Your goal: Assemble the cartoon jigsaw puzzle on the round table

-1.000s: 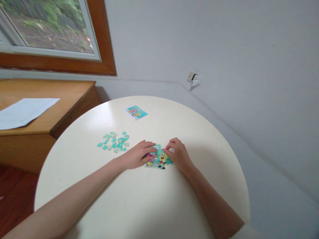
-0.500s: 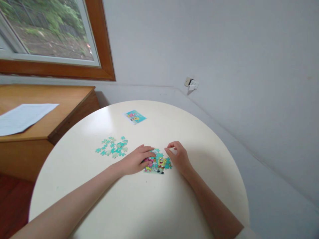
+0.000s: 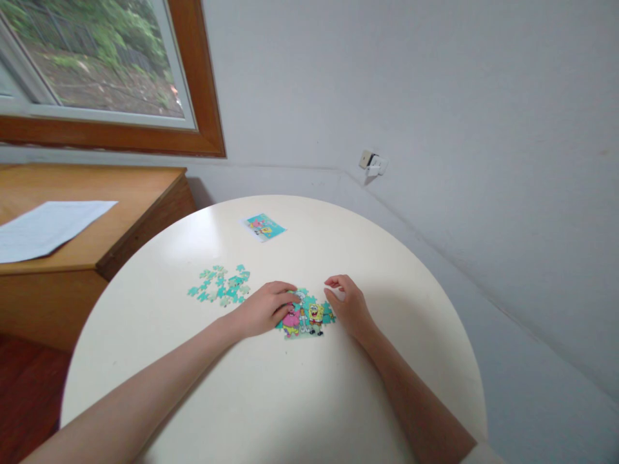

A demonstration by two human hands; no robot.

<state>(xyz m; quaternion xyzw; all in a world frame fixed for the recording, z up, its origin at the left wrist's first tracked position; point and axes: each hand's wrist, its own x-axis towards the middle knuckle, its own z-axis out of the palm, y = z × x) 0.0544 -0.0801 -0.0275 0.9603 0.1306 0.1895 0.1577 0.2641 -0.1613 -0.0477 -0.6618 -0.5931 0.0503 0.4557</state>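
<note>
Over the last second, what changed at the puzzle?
The right hand slid a little to the right, off the part-built puzzle to its right edge, fingers curled; whether it holds a piece can't be told. The left hand stayed flat on the puzzle's left part. Loose pieces and picture card did not move.

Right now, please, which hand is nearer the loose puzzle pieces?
Left. The left hand rests just beside the loose puzzle pieces; the right hand lies beyond the assembled puzzle.

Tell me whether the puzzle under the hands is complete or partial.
Partial: the joined puzzle has ragged edges, and loose teal pieces lie scattered apart to its left.
</note>
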